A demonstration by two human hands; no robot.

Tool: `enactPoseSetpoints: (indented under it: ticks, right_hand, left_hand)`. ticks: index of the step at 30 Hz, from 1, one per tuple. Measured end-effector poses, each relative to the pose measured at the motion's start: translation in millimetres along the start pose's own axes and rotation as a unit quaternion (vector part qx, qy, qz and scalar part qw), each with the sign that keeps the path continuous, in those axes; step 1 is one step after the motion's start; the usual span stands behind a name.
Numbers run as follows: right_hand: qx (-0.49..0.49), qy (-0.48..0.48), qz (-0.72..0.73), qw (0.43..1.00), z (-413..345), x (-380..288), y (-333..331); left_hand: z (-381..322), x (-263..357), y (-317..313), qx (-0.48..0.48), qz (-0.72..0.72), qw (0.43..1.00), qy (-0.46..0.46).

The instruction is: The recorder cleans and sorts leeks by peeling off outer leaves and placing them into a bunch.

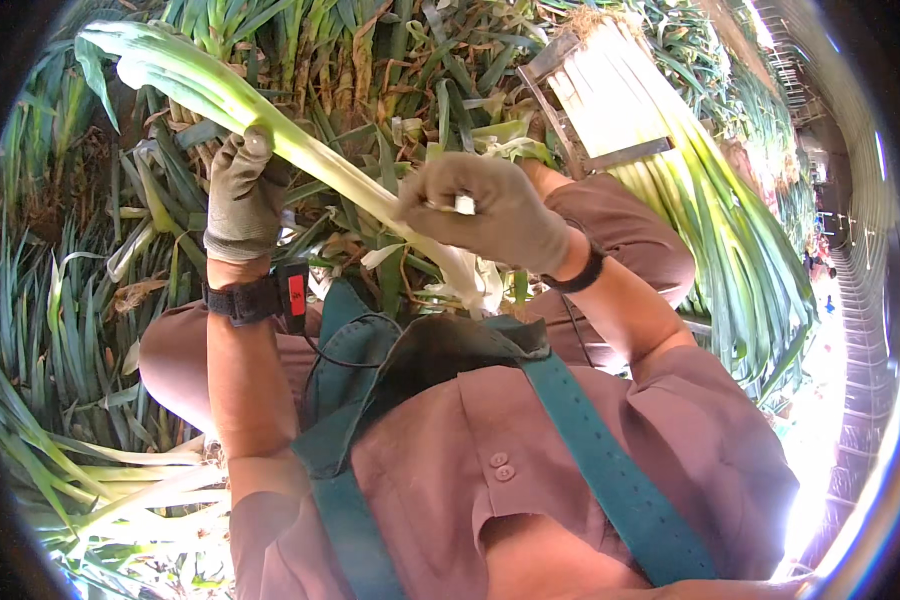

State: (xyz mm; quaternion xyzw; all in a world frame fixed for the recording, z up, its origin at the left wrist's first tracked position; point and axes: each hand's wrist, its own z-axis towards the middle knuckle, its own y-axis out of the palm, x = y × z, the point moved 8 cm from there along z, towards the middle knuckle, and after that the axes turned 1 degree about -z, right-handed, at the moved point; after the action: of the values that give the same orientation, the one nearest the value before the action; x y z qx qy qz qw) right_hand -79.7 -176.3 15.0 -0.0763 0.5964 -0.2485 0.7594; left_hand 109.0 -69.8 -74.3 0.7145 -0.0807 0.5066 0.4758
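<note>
A single long leek (322, 161) slants across in front of my chest, its green leaves at the upper left and its pale end near my lap. My left hand (244, 187), in a grey-brown work glove, grips it just below the leaves. My right hand (487, 210), gloved the same way and slightly blurred, is curled into a fist over the pale shank. A small white object (464, 204) shows inside that fist; I cannot tell what it is. Whether the right fingers also touch the leek is hidden.
To the right, a bundle of trimmed leeks (667, 142) lies in a metal frame (630, 152), roots at the top. Untrimmed leeks (67, 315) stand packed at left and along the top. Loose leeks (150, 487) lie at lower left. Leaf scraps (390, 255) cover the ground before me.
</note>
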Motion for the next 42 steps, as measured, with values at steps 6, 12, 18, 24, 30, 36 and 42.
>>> enactPoseSetpoints:
  ticks: [6, 12, 18, 24, 30, 36, 42]
  right_hand:
    - [-0.069, 0.25, 0.044, 0.965, -87, 22, -21]
    - [-0.012, 0.243, -0.056, 0.968, -78, 4, -22]
    - [-0.065, 0.215, -0.279, 0.934, -99, 17, -17]
    - [-0.233, 0.319, -0.34, 0.853, -187, 31, -24]
    - [-0.035, 0.123, -0.397, 0.909, -103, -27, -64]
    - [0.052, 0.091, -0.205, 0.973, -62, 22, 8]
    - [0.01, 0.047, 0.06, 0.997, -96, 69, 25]
  left_hand:
    - [-2, -1, 12, -0.018, -0.032, 0.999, 0.004]
    - [-11, -9, 46, -0.098, 0.034, 0.994, -0.026]
    - [-23, -38, 72, -0.141, 0.097, 0.983, -0.073]
    - [-27, -37, 72, -0.117, 0.075, 0.985, -0.102]
    - [-31, -33, 73, -0.082, 0.119, 0.984, -0.105]
    - [-19, -18, 96, -0.125, 0.298, 0.944, 0.066]
    - [-44, -12, 85, -0.105, 0.156, 0.982, 0.0]
